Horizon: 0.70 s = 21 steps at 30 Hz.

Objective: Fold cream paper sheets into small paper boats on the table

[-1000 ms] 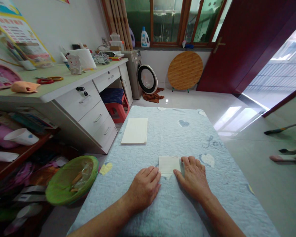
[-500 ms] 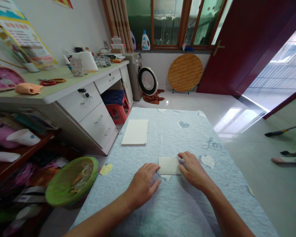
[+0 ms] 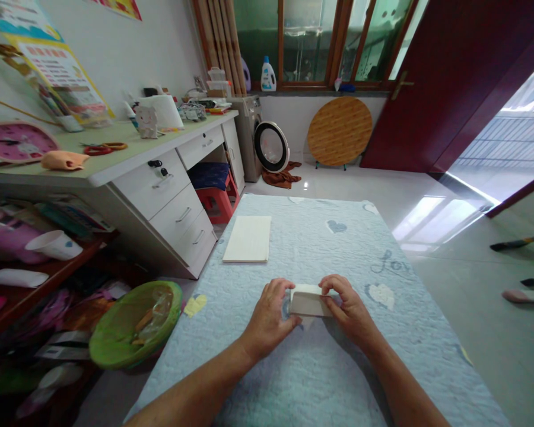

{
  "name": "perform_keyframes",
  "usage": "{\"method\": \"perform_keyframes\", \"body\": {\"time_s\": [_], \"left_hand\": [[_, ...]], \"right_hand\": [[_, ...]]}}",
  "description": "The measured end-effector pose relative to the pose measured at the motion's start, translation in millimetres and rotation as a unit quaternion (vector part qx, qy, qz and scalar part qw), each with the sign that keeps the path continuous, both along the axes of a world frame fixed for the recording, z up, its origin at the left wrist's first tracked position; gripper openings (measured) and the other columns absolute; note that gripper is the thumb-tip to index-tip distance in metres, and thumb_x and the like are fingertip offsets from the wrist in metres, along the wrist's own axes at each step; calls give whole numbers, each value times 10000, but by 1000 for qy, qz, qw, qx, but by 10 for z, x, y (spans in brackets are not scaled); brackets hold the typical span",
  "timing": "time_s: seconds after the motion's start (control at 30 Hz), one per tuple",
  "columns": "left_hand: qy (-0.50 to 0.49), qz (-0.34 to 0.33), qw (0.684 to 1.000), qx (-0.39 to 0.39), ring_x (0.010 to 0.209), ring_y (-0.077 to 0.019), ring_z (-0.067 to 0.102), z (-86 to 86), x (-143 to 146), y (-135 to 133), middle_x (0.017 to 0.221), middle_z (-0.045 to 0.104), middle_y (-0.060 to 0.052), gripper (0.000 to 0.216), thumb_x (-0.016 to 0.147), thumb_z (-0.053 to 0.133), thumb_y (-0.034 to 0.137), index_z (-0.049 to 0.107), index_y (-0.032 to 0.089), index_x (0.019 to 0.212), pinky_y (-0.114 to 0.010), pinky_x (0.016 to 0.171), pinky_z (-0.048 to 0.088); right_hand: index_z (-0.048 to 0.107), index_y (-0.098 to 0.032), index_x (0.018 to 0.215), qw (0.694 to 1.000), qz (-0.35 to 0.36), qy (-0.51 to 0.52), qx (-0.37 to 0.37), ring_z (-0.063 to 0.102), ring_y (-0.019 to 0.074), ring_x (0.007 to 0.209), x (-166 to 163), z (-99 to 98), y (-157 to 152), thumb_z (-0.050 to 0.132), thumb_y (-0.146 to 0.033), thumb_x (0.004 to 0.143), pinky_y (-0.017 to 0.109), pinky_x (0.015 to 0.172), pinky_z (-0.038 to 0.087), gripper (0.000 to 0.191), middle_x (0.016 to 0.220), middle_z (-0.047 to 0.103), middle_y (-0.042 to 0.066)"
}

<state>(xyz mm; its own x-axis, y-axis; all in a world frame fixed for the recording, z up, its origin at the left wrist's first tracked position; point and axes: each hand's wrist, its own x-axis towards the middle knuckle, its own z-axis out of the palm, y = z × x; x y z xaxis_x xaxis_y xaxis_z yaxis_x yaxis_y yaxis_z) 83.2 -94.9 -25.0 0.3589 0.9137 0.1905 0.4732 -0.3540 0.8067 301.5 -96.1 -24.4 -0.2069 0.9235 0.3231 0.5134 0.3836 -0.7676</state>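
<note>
Folded cream paper sits on the pale blue quilt, held between both hands: the left hand presses against its left end, and the right hand curls over its right end. A flat cream sheet lies farther along the quilt, well apart.

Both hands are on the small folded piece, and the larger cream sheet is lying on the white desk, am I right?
Not quite: the larger cream sheet lies on the pale blue quilt, not on the desk, as the head view shows. The left hand and right hand are indeed on the small folded piece.
</note>
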Motion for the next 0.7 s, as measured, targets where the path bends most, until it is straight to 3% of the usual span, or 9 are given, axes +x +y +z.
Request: {"method": "perform_keyframes", "body": {"time_s": [0.1,0.17,0.3,0.43,0.57,0.7], "left_hand": [[-35,-13,999,-18,782,-141,597,45,-11,10,1182,558,-58,229,796,628,123,611,216,1004,-281,743,514],[-44,-8,999,0,704,-115,594,64,-20,23,1135,593,-46,136,853,558,128,634,213,928,-253,689,510],[-64,-2,992,110,1000,-171,637,42,-43,48,1077,650,-44,218,871,486,62,622,217,942,-286,880,511],[-36,-1,983,181,1046,-170,638,-19,-30,45,1127,632,-62,249,865,476,26,609,214,960,-292,919,520],[2,-2,985,173,1124,-188,612,-50,4,31,1227,575,-83,282,855,469,9,600,214,998,-317,958,519],[42,-21,990,131,1208,-206,562,-67,-3,33,1307,523,-86,356,804,492,-19,590,220,1048,-361,1022,489]], "right_hand": [[508,-240,849,998,-5,43,45,523,209,1011,-31,40,-32,491,-92,852,364,902,411,148,1013,594,36],[506,-244,858,997,-4,46,64,516,206,1036,-51,56,-58,500,-87,864,362,920,405,157,1041,583,34],[506,-245,935,994,-7,14,106,502,214,1045,-87,55,-99,487,-46,849,372,916,401,218,1058,564,43],[504,-235,1154,986,-9,-63,155,471,251,1074,-152,47,-138,516,-27,781,425,928,377,428,1129,545,70],[569,-233,981,976,-16,-141,165,461,261,1064,-224,38,-170,532,-9,753,430,915,352,322,1130,548,61],[579,-221,848,972,-13,-197,123,479,235,969,-253,0,-160,517,8,767,379,849,368,251,1030,595,53]]}}
